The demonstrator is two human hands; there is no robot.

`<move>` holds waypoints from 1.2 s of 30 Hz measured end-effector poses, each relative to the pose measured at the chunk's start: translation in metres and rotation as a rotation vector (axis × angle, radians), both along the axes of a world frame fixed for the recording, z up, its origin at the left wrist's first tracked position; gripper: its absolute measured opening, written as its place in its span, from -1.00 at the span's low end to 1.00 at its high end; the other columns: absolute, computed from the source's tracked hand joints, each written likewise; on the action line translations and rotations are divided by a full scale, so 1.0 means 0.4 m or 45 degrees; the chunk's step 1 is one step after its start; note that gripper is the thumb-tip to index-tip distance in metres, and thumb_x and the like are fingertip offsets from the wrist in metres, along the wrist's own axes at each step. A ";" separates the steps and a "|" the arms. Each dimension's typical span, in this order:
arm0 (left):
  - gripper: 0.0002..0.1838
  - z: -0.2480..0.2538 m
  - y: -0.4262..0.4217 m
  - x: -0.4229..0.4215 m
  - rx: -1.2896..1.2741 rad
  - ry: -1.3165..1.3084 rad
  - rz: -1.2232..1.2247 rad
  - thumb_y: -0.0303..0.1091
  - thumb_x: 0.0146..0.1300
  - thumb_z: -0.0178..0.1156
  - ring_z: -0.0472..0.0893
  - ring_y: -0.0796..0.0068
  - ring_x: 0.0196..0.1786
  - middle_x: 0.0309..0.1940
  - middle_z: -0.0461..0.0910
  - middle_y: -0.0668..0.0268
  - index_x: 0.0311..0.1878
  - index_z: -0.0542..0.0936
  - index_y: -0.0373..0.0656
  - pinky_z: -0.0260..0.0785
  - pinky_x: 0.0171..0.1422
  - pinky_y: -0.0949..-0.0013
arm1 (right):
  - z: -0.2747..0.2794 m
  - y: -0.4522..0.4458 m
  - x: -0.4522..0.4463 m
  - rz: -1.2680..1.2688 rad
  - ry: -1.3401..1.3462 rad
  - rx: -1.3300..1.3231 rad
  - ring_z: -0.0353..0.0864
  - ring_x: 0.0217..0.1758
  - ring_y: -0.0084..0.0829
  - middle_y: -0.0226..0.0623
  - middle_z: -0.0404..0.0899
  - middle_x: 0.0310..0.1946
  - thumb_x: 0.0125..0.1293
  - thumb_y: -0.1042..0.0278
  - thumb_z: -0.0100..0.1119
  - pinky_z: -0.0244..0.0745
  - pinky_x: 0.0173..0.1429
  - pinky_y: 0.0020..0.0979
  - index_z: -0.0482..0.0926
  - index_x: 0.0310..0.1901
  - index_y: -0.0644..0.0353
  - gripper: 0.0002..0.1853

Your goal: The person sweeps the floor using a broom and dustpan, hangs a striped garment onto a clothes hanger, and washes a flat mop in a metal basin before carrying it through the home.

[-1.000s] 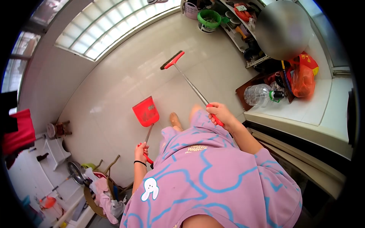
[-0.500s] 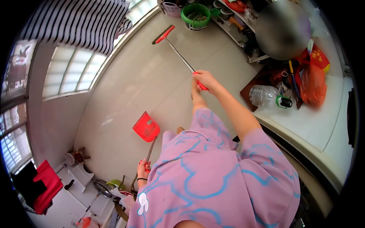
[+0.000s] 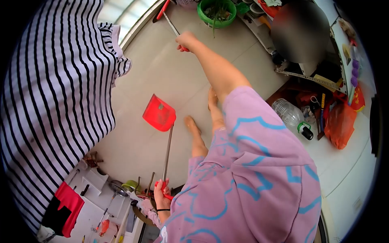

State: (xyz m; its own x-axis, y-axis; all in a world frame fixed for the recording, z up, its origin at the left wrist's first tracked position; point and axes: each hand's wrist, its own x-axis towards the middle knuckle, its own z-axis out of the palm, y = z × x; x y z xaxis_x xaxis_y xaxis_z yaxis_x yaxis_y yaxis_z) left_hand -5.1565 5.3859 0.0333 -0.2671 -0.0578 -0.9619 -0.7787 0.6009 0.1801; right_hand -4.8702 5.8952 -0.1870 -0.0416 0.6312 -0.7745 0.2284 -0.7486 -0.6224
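My right hand [image 3: 186, 41] grips the red handle of a long metal-poled broom [image 3: 171, 24], arm stretched toward the far wall. The broom's narrow red head lies by the window-side edge of the floor, partly cut off by the frame. Low in the view, my left hand [image 3: 163, 190], with a black band at the wrist, is closed around the red grip of a long-handled dustpan [image 3: 159, 113]. Its red pan is out in front of my feet; whether it touches the tiles I cannot tell.
A striped cloth [image 3: 56, 81] hangs close on the left. At the far wall stands a green pot [image 3: 219, 14] with a plant. A shelf [image 3: 259, 32], a clear plastic bottle [image 3: 287, 113] and an orange bag [image 3: 340, 125] are on the right. Utensils hang at lower left.
My right hand has pushed the broom farther out, toward the window wall. The dustpan and left hand have shifted slightly in view. The striped cloth now looms larger as my viewpoint moved forward.
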 end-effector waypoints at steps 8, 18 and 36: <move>-0.78 -0.049 0.185 -0.032 0.120 0.012 -0.378 -0.31 0.21 0.23 0.26 0.74 -0.69 -0.23 0.60 0.16 -0.29 0.33 -0.03 0.10 -0.67 0.72 | 0.038 -0.326 0.026 -0.507 0.325 -0.258 0.33 -0.74 -0.54 -0.29 0.45 -0.54 0.23 0.26 0.06 0.27 -0.71 -0.50 0.47 -0.21 0.14 -0.83; -0.79 -0.149 0.439 -0.229 0.082 -0.032 -0.818 -0.35 0.19 0.21 0.30 0.74 -0.66 -0.28 0.59 0.17 -0.26 0.34 -0.06 0.14 -0.66 0.73 | 0.214 -0.454 -0.044 -0.528 0.246 -0.017 0.41 -0.69 -0.51 -0.26 0.46 -0.58 0.25 0.27 -0.02 0.30 -0.69 -0.44 0.44 -0.22 0.25 -0.79; -0.81 -0.212 0.598 -0.385 0.023 0.101 -1.050 -0.38 0.19 0.20 0.34 0.71 -0.62 -0.37 0.57 0.21 -0.22 0.37 -0.09 0.18 -0.63 0.73 | 0.300 -0.852 -0.126 -0.513 -0.103 0.148 0.38 -0.79 -0.44 -0.25 0.46 -0.66 0.28 0.22 -0.07 0.29 -0.73 -0.36 0.43 -0.31 0.18 -0.80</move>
State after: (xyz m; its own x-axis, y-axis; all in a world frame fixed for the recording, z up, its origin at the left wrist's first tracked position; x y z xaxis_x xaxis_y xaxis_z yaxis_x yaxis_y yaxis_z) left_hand -5.3104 5.6249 -0.0515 -0.2843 0.2016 -0.9373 -0.0735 0.9702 0.2309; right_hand -4.9207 5.5545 -0.0668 0.2841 0.6678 -0.6879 -0.0161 -0.7141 -0.6999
